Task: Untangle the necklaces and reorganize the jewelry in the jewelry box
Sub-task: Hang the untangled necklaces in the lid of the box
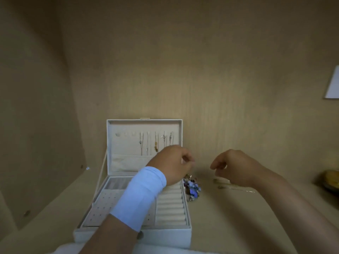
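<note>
Closest in, the person's left forearm crosses over the open jewelry box [161, 235], a pale blue band [141, 195] wrapped around the wrist. The box is cream, with its lid standing upright at the back. Several thin necklaces [156, 143] hang side by side from hooks inside the lid. Rows of ring rolls [170, 204] fill the right side of the tray, and a panel with small holes [100, 208] takes up the left.

The left hand [172, 162] hovers past the box's right edge, its fingers [187, 160] curled in tight against the thumb. Directly under them, on the wooden shelf [238, 226] just beside the box, lies a tangled bunch of jewelry [191, 187] with blue and purple beads and gold bits. The top of the bunch reaches up to the underside of the hand, but I cannot tell whether the fingers actually hold any of it.

The right hand [236, 167] hangs a little apart from the left, knuckles up and fingertips [213, 166] drooping close to the thumb. Whether a fine chain is pinched there is too small to make out. Some gold pieces [222, 184] lie on the shelf just below those fingertips.

A yellowish object in a dish [330, 180] sits at the far right edge.
</note>
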`<action>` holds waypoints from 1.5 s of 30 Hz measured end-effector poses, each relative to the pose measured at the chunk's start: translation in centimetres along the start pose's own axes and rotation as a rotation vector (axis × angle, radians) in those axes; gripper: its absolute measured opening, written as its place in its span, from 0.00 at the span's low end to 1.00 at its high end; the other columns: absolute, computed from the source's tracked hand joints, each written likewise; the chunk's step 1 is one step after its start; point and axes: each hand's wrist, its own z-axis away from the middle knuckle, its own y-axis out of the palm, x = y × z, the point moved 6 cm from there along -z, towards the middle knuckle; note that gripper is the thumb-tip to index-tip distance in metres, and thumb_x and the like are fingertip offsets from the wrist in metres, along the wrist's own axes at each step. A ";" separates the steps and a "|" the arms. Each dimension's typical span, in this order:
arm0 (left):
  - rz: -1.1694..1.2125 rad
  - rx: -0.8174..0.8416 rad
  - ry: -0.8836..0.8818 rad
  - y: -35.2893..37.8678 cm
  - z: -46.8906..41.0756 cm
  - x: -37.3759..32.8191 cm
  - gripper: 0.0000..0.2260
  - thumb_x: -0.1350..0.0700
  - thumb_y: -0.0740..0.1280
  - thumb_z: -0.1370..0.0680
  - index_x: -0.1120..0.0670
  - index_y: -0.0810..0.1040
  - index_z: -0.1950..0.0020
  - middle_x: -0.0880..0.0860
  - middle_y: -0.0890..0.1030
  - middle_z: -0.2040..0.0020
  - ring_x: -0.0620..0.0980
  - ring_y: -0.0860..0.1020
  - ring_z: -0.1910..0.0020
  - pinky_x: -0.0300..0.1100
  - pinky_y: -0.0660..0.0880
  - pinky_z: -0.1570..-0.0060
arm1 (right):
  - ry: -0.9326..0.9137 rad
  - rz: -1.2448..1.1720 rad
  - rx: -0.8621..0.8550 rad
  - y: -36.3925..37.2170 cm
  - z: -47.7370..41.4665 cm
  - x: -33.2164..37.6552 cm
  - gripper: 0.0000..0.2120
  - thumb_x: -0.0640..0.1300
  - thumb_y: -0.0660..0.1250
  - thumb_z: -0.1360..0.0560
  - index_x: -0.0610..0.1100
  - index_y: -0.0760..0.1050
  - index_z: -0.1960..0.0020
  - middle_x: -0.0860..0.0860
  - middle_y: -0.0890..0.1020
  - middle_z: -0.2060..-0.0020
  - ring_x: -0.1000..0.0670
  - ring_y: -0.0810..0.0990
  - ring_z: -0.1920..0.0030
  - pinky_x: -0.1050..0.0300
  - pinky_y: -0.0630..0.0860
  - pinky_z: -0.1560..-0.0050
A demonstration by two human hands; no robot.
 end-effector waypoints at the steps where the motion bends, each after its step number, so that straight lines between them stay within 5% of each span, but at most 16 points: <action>1: -0.020 0.036 0.020 1.4 -0.4 -1.2 0.08 0.52 0.66 0.23 0.50 0.82 0.47 0.45 0.79 0.50 0.44 0.76 0.50 0.39 0.73 0.45 | 0.032 0.024 0.015 0.1 0.5 -1.7 0.10 0.43 0.71 0.27 0.53 0.84 0.48 0.57 0.83 0.52 0.62 0.79 0.57 0.64 0.76 0.51; 11: -0.307 0.407 -0.025 13.1 -5.0 -5.5 0.13 0.55 0.63 0.22 0.50 0.81 0.40 0.54 0.81 0.42 0.56 0.79 0.44 0.48 0.76 0.42 | 0.108 0.098 0.107 4.1 1.2 -8.6 0.13 0.47 0.66 0.25 0.58 0.82 0.43 0.54 0.83 0.45 0.50 0.81 0.44 0.57 0.76 0.46; 14: -0.428 0.532 -0.046 15.7 -5.4 -5.2 0.16 0.56 0.59 0.20 0.53 0.77 0.34 0.55 0.79 0.38 0.58 0.78 0.42 0.50 0.75 0.40 | 0.101 0.098 0.140 4.8 1.1 -9.1 0.13 0.46 0.65 0.25 0.58 0.83 0.45 0.52 0.84 0.46 0.48 0.82 0.46 0.59 0.73 0.53; 25: -0.313 0.408 -0.094 16.4 -5.7 -4.2 0.11 0.56 0.67 0.25 0.50 0.84 0.44 0.51 0.82 0.44 0.53 0.80 0.45 0.44 0.75 0.40 | 0.130 0.034 0.123 4.8 1.0 -9.4 0.09 0.47 0.70 0.29 0.51 0.85 0.50 0.50 0.84 0.48 0.47 0.82 0.47 0.60 0.73 0.54; 32: -0.342 0.362 -0.084 16.5 -5.7 -4.2 0.06 0.55 0.65 0.24 0.54 0.82 0.54 0.54 0.83 0.51 0.54 0.80 0.50 0.39 0.74 0.52 | 0.092 -0.042 0.157 4.9 1.1 -8.8 0.10 0.48 0.75 0.31 0.54 0.85 0.51 0.55 0.84 0.51 0.52 0.82 0.49 0.60 0.75 0.51; 35: -0.245 0.348 -0.101 15.8 -5.4 -4.1 0.05 0.56 0.65 0.24 0.51 0.80 0.58 0.52 0.82 0.53 0.53 0.80 0.51 0.43 0.76 0.50 | 0.069 -0.132 0.151 4.7 1.1 -8.6 0.06 0.48 0.74 0.31 0.52 0.85 0.54 0.54 0.85 0.58 0.54 0.81 0.55 0.59 0.76 0.52; 40: 0.142 0.269 -0.172 13.2 -4.6 -3.3 0.06 0.56 0.65 0.22 0.50 0.78 0.59 0.51 0.81 0.62 0.47 0.76 0.65 0.41 0.74 0.60 | 0.048 -0.473 0.137 3.4 1.4 -8.2 0.07 0.38 0.68 0.25 0.46 0.83 0.58 0.58 0.80 0.75 0.62 0.75 0.74 0.66 0.72 0.68; 45: 0.450 0.304 -0.188 10.3 -3.2 -3.3 0.06 0.59 0.62 0.19 0.58 0.78 0.48 0.50 0.80 0.60 0.46 0.75 0.66 0.43 0.77 0.60 | 0.002 -0.684 0.168 1.8 1.9 -5.9 0.08 0.43 0.68 0.22 0.38 0.82 0.51 0.45 0.85 0.61 0.52 0.80 0.61 0.56 0.78 0.54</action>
